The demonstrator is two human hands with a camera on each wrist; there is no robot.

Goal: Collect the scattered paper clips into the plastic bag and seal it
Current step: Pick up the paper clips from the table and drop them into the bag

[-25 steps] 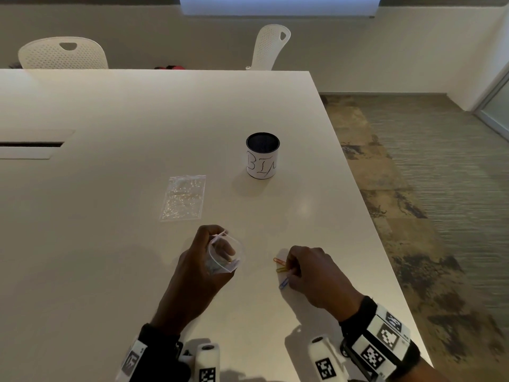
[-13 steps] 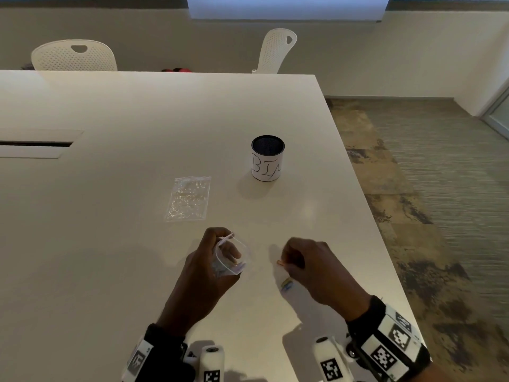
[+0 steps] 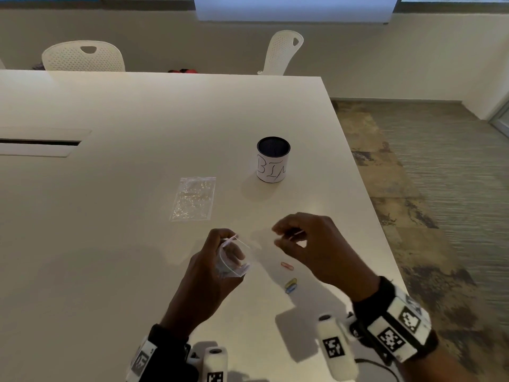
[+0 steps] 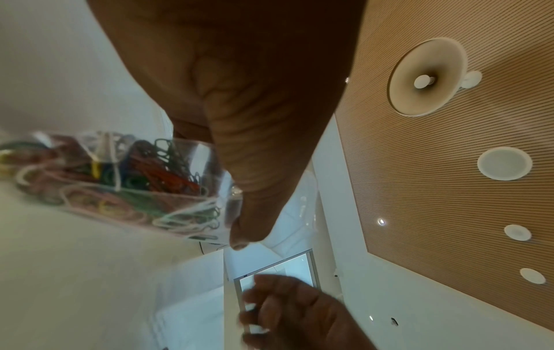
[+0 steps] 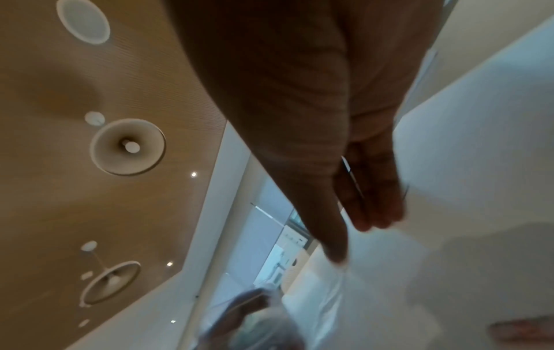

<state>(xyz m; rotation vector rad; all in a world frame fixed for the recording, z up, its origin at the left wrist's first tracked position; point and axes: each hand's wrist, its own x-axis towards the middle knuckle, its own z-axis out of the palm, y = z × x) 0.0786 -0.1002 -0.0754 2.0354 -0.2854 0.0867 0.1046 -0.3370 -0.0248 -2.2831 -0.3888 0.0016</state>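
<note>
My left hand (image 3: 224, 248) grips a small clear plastic bag (image 3: 234, 261) just above the table and holds its mouth open. The left wrist view shows the bag (image 4: 120, 184) packed with several coloured paper clips. My right hand (image 3: 283, 238) hovers to the right of the bag's mouth, fingers curled, thumb and forefinger pinching a thin pale clip (image 3: 295, 234). Below that hand a red clip (image 3: 287, 266) lies on the table. A yellow clip and a blue clip (image 3: 290, 285) lie together nearer to me.
A second clear bag (image 3: 194, 198) lies flat behind my left hand. A white cup (image 3: 273, 161) with handwriting and a dark inside stands at the back right. The table's right edge (image 3: 385, 244) runs close to my right hand. Two white chairs stand beyond the table.
My right hand has lifted from the clips on the table and moved up and left toward the bag's mouth. The left hand keeps holding the bag open.
</note>
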